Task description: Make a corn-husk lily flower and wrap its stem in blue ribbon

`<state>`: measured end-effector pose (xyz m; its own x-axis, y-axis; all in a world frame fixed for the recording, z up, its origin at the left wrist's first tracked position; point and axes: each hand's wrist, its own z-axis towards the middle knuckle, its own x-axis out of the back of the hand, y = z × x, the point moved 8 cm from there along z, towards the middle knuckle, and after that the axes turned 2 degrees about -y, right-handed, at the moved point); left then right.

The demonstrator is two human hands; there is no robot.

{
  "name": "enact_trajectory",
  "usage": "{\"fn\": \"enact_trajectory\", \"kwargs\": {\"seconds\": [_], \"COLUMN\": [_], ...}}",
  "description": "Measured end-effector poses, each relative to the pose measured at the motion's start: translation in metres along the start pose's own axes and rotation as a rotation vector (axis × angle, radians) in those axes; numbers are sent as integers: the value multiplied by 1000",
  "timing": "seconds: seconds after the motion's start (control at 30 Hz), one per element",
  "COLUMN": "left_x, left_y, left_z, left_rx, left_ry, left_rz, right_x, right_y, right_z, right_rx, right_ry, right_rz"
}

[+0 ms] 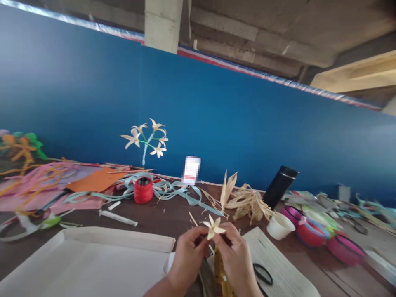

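Low in the middle of the view, a small cream flower (213, 228) with pointed petals is held up between both hands. My left hand (189, 253) pinches it from the left with thumb and forefinger. From the right, my right hand (233, 251) grips its base with closed fingers. The fingers hide the flower's underside. A thin stick (193, 218) slants behind my left hand. Below the hands is a yellow object (220, 272), partly covered. A printed sheet (278, 264) and black scissors handles (262, 274) are beside my right hand.
A white box lid (93, 260) lies left. Behind are a red spool (143, 190), flower spray (145, 142), blue ribbon (193, 200), dried husks (250, 200) and black bottle (280, 186). A white cup (280, 226) and coloured bowls (345, 249) stand right.
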<state>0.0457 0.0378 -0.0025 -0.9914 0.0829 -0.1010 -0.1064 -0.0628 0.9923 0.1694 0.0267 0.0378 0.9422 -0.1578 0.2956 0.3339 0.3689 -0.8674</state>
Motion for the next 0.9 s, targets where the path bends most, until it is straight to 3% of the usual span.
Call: {"fn": "enact_trajectory", "kwargs": {"seconds": [0.3,0.53,0.9], "left_x": [-1,-1,2], "left_y": [6,-2,-1], "left_z": [-1,3,3], "left_rx": [-23,-47,-59], "left_ry": [-4,-8,1], "left_rz": [8,-12,20], "right_x": [3,-1,-2], "right_y": [-2,7,4], "right_z": [0,0,1], "right_rx": [43,-48,-46], "right_ry": [23,5,7], "right_rz": [-51,-28,-43]}}
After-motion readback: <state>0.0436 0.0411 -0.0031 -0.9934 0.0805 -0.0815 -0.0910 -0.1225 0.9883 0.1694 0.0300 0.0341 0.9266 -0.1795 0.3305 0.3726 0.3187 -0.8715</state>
